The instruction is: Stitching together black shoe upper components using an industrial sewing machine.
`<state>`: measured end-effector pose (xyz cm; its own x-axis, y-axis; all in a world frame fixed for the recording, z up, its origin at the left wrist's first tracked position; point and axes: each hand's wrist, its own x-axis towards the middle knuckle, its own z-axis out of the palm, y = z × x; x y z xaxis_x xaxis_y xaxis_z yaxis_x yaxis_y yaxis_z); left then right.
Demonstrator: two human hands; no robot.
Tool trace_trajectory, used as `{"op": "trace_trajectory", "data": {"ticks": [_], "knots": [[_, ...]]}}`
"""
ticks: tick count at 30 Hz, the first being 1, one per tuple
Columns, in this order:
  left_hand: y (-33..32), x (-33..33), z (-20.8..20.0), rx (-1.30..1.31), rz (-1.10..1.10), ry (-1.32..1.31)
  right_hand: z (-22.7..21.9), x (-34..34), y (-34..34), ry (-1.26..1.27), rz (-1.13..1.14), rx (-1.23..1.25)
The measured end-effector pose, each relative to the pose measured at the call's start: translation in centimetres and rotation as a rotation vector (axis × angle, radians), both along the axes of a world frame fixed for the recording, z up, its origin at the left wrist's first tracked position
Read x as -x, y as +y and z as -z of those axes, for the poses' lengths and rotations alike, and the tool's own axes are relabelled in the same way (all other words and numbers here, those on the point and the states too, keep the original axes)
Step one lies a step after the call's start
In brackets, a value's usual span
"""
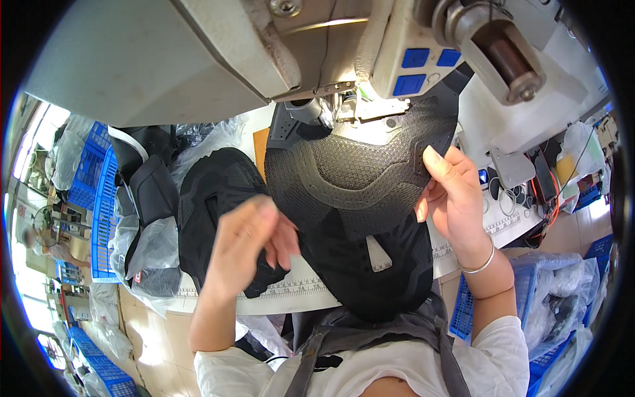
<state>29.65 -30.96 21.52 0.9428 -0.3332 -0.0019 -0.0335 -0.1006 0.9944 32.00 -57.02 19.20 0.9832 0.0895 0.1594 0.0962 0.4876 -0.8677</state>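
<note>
**A:** Where did you have the black mesh shoe upper (pixel 357 178)?

**B:** You held it spread across the bed of the sewing machine (pixel 198 59), its upper edge tucked in by the presser foot (pixel 344 106), with the rest draped toward you over the white ruled table edge (pixel 291 291).

**A:** And your hands?

**B:** Your right hand (pixel 453 198) had thumb and fingers pinched together on the small black tab at the panel's right edge. Your left hand (pixel 248 245) was blurred; its fingers looked curled and close together over the lower left part of the fabric, but I couldn't tell whether they actually gripped it.

**A:** How would you say the piece handled?

**B:** Light and floppy, I'd judge. It sagged wherever you didn't support it, so it wanted a hold at two edges, not one. The textured mesh looked grippy rather than slick, and the stitched band curving through its middle seemed a firmer place to pinch. Not fragile, though mesh can snag.

**A:** Which way did it lie?

**B:** Its long axis ran from the needle area down toward your chest, broad curved end at the machine, darker lower end hanging past the table. A second black upper (pixel 211 198) lay just beside it on your left.
</note>
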Motion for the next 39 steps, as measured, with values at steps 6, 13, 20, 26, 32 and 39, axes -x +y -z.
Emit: {"op": "trace_trajectory", "data": {"ticks": [6, 13, 20, 26, 32, 39], "knots": [[-1.8, 1.0, 0.8, -0.16, 0.386, 0.146, -0.3, 1.3, 0.4, 0.027, -0.019, 0.099], [-5.0, 0.8, 3.1, -0.13, 0.35, -0.146, 0.2, 2.5, 0.5, 0.028, -0.158, 0.193], [-9.6, 0.0, 2.8, 0.482, -0.285, 0.033, -1.6, 4.1, 1.2, 0.091, -0.288, 0.333], [-8.7, 0.1, 1.6, 0.461, -0.318, 0.032, -2.5, 4.6, -1.4, -0.671, 0.184, 0.736], [-8.3, -0.4, 1.8, 0.378, -0.316, -0.03, -2.8, -2.5, -4.4, -0.406, 0.266, 0.919], [-7.8, -0.8, 1.3, 0.347, -0.333, -0.05, -3.6, -2.4, -3.8, -0.331, 0.025, 0.571]]}}
